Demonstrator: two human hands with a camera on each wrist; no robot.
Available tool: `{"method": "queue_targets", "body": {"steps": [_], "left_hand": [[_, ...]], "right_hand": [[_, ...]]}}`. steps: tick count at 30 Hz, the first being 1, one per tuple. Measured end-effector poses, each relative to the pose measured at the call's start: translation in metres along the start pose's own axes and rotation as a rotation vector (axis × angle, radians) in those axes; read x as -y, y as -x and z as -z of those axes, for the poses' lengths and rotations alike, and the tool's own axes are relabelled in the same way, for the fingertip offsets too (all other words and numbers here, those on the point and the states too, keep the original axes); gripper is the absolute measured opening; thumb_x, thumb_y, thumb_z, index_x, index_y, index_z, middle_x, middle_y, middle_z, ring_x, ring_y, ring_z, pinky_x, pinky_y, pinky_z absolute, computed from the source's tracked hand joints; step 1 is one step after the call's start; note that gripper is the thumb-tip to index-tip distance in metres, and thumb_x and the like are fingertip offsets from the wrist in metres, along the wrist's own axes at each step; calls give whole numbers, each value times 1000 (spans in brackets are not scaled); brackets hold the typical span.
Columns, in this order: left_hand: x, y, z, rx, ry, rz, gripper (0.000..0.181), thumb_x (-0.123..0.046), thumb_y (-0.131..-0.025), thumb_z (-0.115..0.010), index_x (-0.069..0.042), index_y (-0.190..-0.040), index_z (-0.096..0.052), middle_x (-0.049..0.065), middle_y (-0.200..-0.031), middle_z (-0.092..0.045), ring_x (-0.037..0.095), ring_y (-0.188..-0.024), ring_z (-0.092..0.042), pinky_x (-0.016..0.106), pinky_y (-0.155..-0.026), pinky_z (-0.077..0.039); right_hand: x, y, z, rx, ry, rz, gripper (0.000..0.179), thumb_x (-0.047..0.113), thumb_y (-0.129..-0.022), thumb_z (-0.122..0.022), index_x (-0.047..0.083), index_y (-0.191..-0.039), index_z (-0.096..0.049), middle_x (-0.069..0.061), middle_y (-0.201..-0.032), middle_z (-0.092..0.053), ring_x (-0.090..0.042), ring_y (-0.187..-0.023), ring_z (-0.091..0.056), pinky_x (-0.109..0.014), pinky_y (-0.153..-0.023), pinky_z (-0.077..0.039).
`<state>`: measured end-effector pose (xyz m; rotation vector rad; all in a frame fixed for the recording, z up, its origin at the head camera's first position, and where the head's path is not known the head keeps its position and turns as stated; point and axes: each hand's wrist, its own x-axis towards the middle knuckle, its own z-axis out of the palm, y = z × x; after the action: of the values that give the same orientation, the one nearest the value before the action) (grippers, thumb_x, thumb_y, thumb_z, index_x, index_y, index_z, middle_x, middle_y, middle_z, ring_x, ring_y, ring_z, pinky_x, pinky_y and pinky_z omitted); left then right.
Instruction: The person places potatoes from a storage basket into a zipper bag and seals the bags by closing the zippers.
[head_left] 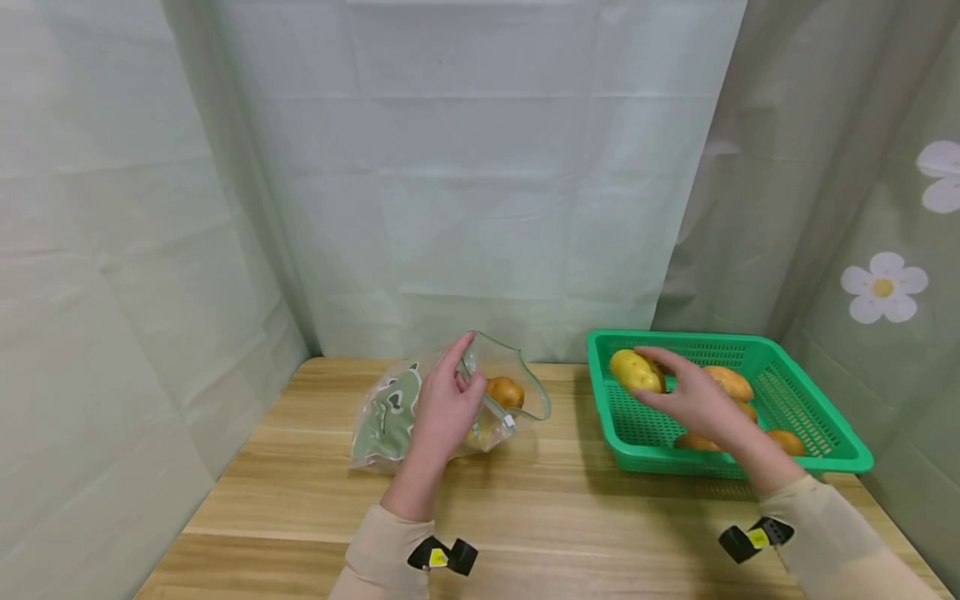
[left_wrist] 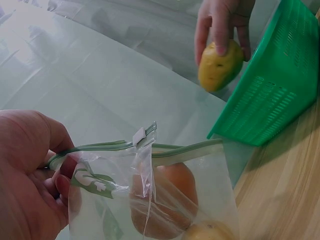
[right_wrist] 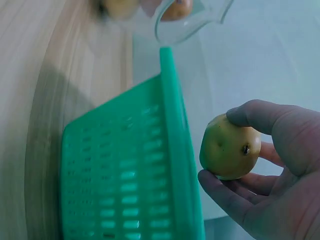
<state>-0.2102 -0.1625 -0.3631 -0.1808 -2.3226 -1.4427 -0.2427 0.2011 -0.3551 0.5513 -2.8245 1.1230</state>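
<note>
My right hand (head_left: 693, 397) holds a yellow potato (head_left: 636, 372) over the left part of a green basket (head_left: 817, 408). In the right wrist view, thumb and fingers grip that potato (right_wrist: 231, 147) beside the basket's rim. With my left hand (head_left: 447, 406) I pinch the edge of a clear slider zip bag (left_wrist: 190, 150) printed with a green pattern. The bag's mouth gapes to the right, its white slider (left_wrist: 139, 136) near the middle of the zip. Inside lie a brown potato (head_left: 506, 392) and a yellowish one (left_wrist: 209, 231).
More potatoes lie in the basket, among them an orange-brown one (head_left: 729, 383) and another near the front wall (head_left: 787, 442). Both basket and bag rest on a wooden table (head_left: 540, 517). Pale curtains (head_left: 480, 183) hang behind and at both sides.
</note>
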Motion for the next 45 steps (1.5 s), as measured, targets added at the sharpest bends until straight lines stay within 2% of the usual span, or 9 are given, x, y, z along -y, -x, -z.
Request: {"method": "queue_targets", "body": {"steps": [7,13,24,35,41,45], "left_hand": [[1,-1,1,-5,-8,-5,66,-6,-97,-61,-14,-163,-56,13,-151,-60,12,-59,-43,25,-48,-36],[1,-1,1,-2,-6,-5,66,-7,-98,-61,-15,-163,-55,13,-153,-59,11,-57,-42,25,-48,-36],[-1,-1,0,-2,8,-10,65,-5,-99,-61,-13,-163,-55,15,-152,-60,11,-56,-42,25,-47,-36],[-3,-1,0,-2,8,-2,66,-7,-99,-63,-13,-164,-55,12,-153,-59,12,-58,-43,25,-48,-36],[-2,-1,-1,-5,0,7,66,-7,-99,-64,-15,-163,-55,11,-152,-60,13,-59,-45,25,-49,-38],[-2,-1,0,-5,1,9,66,-7,-98,-64,-14,-163,-56,11,-149,-61,14,-60,-46,25,-49,-38]], "right_hand": [[19,-1,-6,-9,-35,36,73,28,-103,-81,7,-165,-49,-23,-156,-56,-44,-136,-58,-47,-91,-58],[32,-3,-15,26,-101,61,71,21,-103,-80,7,-165,-49,-22,-158,-54,-43,-134,-59,-43,-91,-61],[51,-9,-39,87,-180,98,69,20,-103,-80,12,-165,-50,-22,-157,-53,-33,-118,-68,-36,-85,-63],[70,-17,-65,156,-284,161,67,17,-102,-82,13,-162,-54,-15,-150,-57,-31,-120,-63,-35,-89,-63],[78,-23,-77,142,-270,219,66,14,-100,-83,13,-160,-57,-15,-149,-55,-33,-124,-61,-39,-94,-64],[83,-26,-83,118,-239,222,65,13,-99,-84,14,-159,-59,-15,-147,-53,-33,-127,-59,-39,-94,-64]]}}
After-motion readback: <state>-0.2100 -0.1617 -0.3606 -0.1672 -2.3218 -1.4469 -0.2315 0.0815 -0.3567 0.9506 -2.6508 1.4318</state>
